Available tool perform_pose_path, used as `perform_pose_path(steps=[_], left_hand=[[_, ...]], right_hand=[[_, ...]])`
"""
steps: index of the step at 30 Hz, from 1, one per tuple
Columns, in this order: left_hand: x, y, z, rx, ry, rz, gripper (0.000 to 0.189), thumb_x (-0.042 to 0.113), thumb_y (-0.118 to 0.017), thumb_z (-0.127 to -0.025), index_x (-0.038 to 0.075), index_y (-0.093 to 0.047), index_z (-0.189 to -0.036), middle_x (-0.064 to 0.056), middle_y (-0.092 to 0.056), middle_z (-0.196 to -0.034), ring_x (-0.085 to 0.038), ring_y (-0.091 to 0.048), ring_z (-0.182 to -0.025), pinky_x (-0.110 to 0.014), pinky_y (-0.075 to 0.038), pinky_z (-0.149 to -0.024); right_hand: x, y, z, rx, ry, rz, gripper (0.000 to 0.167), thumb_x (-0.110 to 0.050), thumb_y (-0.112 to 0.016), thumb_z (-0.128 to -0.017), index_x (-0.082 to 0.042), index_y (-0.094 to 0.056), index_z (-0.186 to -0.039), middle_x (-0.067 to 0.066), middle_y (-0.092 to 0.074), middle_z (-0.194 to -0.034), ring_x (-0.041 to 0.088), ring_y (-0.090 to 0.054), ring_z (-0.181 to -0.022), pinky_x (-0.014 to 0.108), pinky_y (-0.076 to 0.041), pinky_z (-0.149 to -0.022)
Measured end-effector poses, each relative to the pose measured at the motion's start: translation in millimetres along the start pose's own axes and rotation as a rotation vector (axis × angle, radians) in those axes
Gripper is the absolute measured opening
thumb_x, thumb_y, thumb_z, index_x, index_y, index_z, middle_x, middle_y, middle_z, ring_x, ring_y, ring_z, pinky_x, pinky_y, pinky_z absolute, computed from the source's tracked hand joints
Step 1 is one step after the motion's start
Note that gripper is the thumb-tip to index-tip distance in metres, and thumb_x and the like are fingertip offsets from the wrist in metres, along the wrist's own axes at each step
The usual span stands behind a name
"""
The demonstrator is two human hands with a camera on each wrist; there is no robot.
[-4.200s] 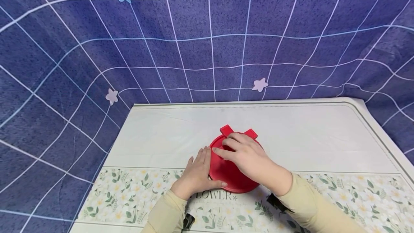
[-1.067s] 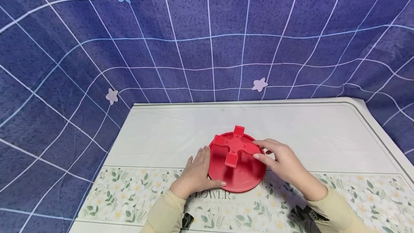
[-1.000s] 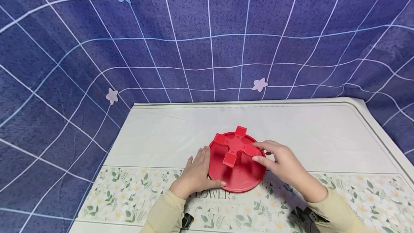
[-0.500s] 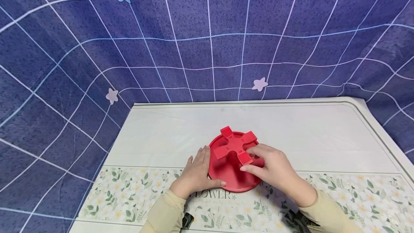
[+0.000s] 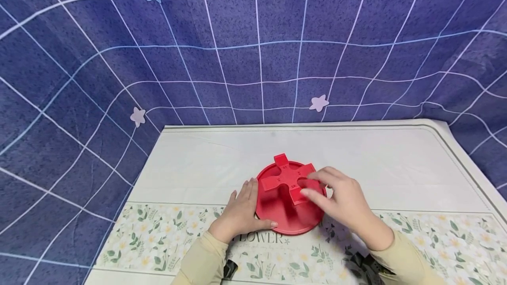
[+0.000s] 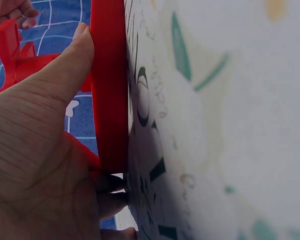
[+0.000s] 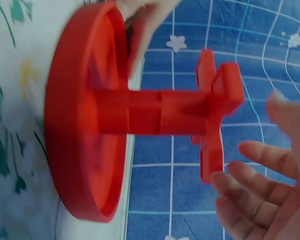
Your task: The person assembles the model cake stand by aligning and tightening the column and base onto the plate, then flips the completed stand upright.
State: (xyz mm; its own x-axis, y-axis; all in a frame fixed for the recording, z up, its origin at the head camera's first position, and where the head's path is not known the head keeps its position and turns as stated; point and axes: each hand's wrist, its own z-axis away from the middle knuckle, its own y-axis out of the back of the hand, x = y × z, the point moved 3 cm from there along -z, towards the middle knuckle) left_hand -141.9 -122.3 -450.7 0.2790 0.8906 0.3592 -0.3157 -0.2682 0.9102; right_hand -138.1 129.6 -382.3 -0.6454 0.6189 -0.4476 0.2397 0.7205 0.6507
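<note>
A red round base (image 5: 291, 219) with a raised rim lies on the table. Up from its middle rises a short red post (image 7: 145, 112), topped by a red cross-shaped piece (image 5: 286, 177) whose several arms bear small numbers. My left hand (image 5: 239, 212) rests against the left side of the base, straight fingers along the rim and thumb at its front. At the cross-shaped piece's right side is my right hand (image 5: 340, 195), its fingers spread and slightly bent; the right wrist view shows a gap between most fingertips and the arms. The post is hidden from above.
A white cloth (image 5: 206, 162) with a flower-print band (image 5: 158, 232) covers the table. Behind and at both sides hangs a blue curtain (image 5: 237, 65) with white lines and star shapes. Dark wrist straps show below both hands.
The cross-shaped piece has turned clockwise, seen from above. My right hand pinched one arm, moved in between arms, and has now drawn back right and let go. My left hand has stayed put.
</note>
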Motion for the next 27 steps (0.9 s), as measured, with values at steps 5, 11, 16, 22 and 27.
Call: perform_pose_path(steps=[5, 11, 16, 22, 27], left_hand=[[-1.0, 1.0, 0.2, 0.007, 0.000, -0.001, 0.123, 0.072, -0.066, -0.074, -0.003, -0.012, -0.154, -0.019, -0.014, -0.161, -0.036, -0.011, -0.147, -0.059, -0.016, -0.114], [-1.2, -0.4, 0.0, -0.002, 0.003, 0.002, 0.123, 0.073, -0.065, -0.074, -0.003, -0.011, -0.154, -0.018, -0.013, -0.161, -0.035, -0.010, -0.148, -0.058, -0.015, -0.114], [-0.9, -1.5, -1.0, -0.002, 0.008, 0.002, 0.124, 0.074, -0.066, -0.073, -0.002, -0.011, -0.155, -0.018, -0.013, -0.161, -0.035, -0.010, -0.148, -0.058, -0.015, -0.115], [-0.3, -1.7, -1.2, -0.001, 0.019, -0.011, 0.123, 0.073, -0.066, -0.074, -0.002, -0.011, -0.155, -0.017, -0.013, -0.161, -0.034, -0.010, -0.148, -0.057, -0.014, -0.115], [1.2, 0.1, -0.4, -0.001, 0.019, -0.011, 0.124, 0.073, -0.066, -0.073, -0.004, -0.013, -0.154, -0.019, -0.015, -0.160, -0.035, -0.012, -0.147, -0.058, -0.015, -0.114]], right_hand=[[16, 4, -7.2, 0.016, -0.047, -0.005, 0.033, -0.012, -0.071, -0.087, -0.011, -0.068, -0.120, 0.001, -0.064, -0.112, 0.010, -0.061, -0.077, 0.033, -0.054, -0.059], [32, -6, -5.3, -0.122, -0.114, -0.072, 0.041, -0.004, -0.061, -0.094, -0.005, -0.057, -0.135, 0.010, -0.062, -0.126, 0.021, -0.064, -0.098, 0.038, -0.056, -0.071], [34, -7, -2.0, -0.133, -0.112, -0.129, 0.037, 0.000, -0.064, -0.091, -0.005, -0.063, -0.128, 0.008, -0.066, -0.118, 0.020, -0.063, -0.094, 0.032, -0.055, -0.070], [31, -4, 3.9, -0.165, -0.142, -0.195, 0.037, -0.002, -0.072, -0.086, -0.004, -0.066, -0.123, 0.002, -0.065, -0.108, 0.008, -0.059, -0.082, 0.026, -0.054, -0.067], [25, -4, 9.3, -0.202, -0.189, -0.227, 0.033, -0.008, -0.077, -0.083, -0.007, -0.069, -0.116, -0.005, -0.064, -0.102, 0.007, -0.059, -0.082, 0.026, -0.054, -0.066]])
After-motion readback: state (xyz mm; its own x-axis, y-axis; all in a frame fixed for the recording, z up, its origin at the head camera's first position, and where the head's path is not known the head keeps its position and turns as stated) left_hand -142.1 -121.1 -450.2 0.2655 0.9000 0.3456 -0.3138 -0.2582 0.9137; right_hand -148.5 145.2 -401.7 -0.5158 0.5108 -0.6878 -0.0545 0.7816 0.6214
